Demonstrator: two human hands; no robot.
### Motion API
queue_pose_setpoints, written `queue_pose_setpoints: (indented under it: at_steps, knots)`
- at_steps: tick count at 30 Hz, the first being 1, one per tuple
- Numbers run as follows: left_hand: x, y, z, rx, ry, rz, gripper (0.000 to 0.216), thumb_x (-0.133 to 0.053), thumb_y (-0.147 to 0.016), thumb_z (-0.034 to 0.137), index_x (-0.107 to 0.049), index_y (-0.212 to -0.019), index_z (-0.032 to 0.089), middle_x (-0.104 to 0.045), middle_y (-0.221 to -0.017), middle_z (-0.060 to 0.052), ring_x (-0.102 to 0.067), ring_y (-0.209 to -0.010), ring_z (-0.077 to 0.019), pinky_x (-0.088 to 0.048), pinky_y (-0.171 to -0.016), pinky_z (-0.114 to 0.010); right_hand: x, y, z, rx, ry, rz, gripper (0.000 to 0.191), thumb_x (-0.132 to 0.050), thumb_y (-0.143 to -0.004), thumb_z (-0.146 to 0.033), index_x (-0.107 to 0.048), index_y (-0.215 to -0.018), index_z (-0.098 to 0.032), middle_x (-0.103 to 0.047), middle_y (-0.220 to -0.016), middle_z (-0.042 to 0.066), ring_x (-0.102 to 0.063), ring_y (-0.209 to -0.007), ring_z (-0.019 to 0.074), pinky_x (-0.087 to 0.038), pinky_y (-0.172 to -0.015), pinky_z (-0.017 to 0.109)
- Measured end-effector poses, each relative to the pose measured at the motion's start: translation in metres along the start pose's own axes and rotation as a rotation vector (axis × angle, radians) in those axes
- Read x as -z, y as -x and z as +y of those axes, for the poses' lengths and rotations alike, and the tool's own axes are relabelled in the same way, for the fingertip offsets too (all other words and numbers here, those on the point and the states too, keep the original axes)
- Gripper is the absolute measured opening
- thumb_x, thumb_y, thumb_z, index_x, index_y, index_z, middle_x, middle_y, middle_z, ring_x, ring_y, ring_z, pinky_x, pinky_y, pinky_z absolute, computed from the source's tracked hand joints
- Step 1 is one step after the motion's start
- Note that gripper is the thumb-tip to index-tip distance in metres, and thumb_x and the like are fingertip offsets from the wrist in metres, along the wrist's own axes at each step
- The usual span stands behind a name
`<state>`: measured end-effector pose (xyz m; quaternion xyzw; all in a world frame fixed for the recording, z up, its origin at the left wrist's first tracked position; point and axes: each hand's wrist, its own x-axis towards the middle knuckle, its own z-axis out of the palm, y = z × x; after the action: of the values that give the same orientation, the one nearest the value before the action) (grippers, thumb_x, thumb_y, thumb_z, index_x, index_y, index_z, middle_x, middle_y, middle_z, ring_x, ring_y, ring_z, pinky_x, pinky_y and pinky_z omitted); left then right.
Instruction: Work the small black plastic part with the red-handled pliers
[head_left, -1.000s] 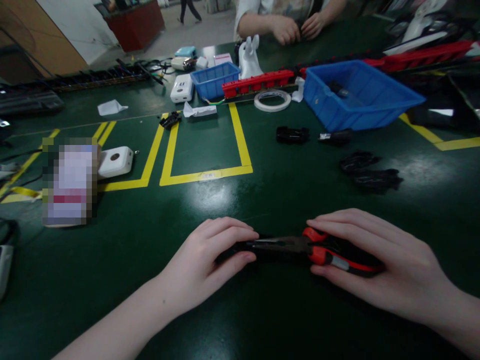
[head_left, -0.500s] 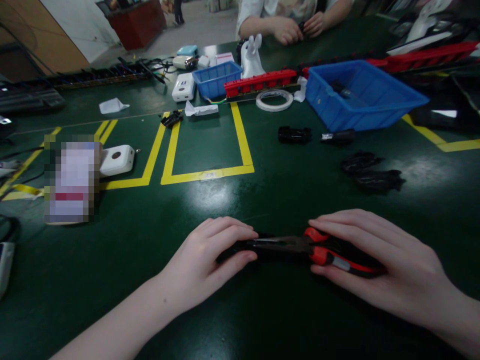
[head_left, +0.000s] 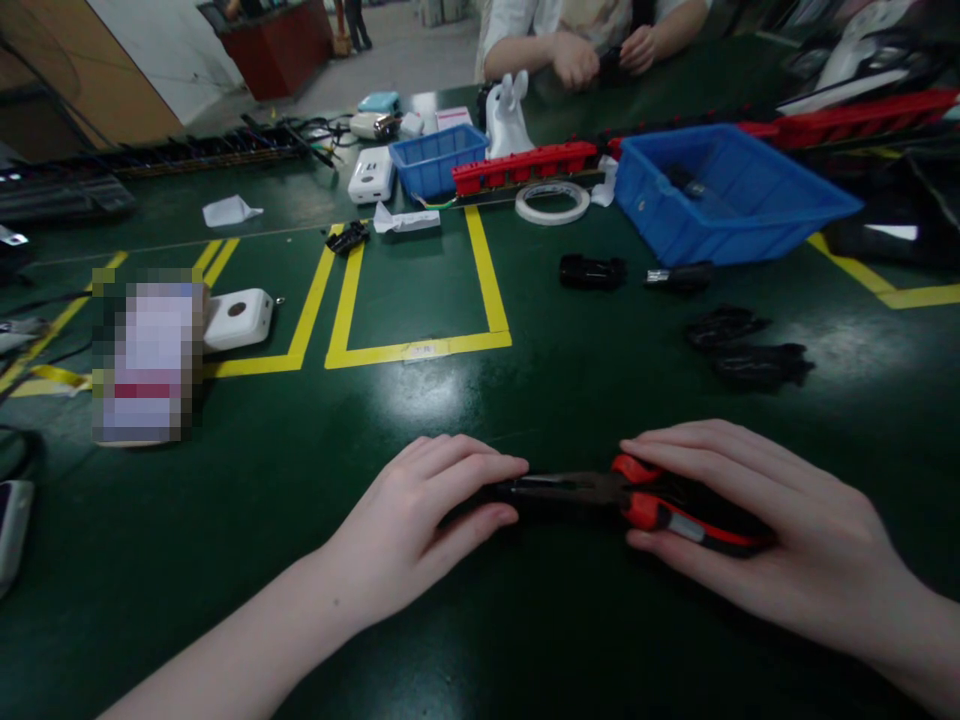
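My right hand (head_left: 772, 530) is closed round the red and black handles of long-nose pliers (head_left: 570, 488), whose jaws point left. At the jaw tips my left hand (head_left: 427, 515) pinches a small black part (head_left: 466, 505), mostly hidden by the fingers. The jaws reach in between the left thumb and forefinger; what exactly they grip cannot be made out. Both hands are low over the green table. Farther off lie loose black parts: a black housing (head_left: 592, 271), a black piece with a metal end (head_left: 679, 277) and crumpled-looking black pieces (head_left: 757, 365).
A large blue bin (head_left: 735, 200) and a smaller blue bin (head_left: 439, 160) stand at the back beside a red rail (head_left: 525, 168). A tape roll (head_left: 553, 202) lies before them. At left are a blurred phone (head_left: 150, 360) and a white device (head_left: 238, 318). A co-worker's hands (head_left: 600, 58) are opposite.
My left forefinger has slid slightly right along the plier tips. The pliers and my right hand keep almost the same pose. Across the table, the co-worker's hands have shifted a little.
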<state>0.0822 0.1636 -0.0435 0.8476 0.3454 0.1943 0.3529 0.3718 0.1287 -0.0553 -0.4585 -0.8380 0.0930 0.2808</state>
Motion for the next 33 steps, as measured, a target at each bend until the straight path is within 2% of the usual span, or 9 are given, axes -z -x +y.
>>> queue_pose_setpoints:
  at_steps: [18, 33]
  knots:
    - [0.0004, -0.0016, -0.0002, -0.016, -0.008, -0.007, 0.026, -0.052, -0.098, 0.024, -0.061, -0.123, 0.022, -0.067, -0.119, -0.005, -0.062, -0.108, -0.0188, -0.052, -0.091, -0.035, 0.0019, -0.0002, 0.001, 0.001, -0.008, -0.026, 0.042, -0.068, -0.084, -0.036, -0.059, -0.123, -0.028, -0.071, -0.107, 0.006, -0.069, -0.093, 0.0249, -0.059, -0.08, 0.04]
    - [0.0007, -0.0015, 0.0002, -0.014, -0.007, -0.003, 0.026, -0.052, -0.098, 0.024, -0.061, -0.122, 0.022, -0.066, -0.119, -0.006, -0.062, -0.109, -0.0196, -0.054, -0.093, -0.037, 0.0015, 0.0015, -0.0001, 0.029, 0.045, 0.006, 0.042, -0.069, -0.083, -0.035, -0.061, -0.123, -0.027, -0.07, -0.112, 0.007, -0.069, -0.096, 0.025, -0.058, -0.08, 0.039]
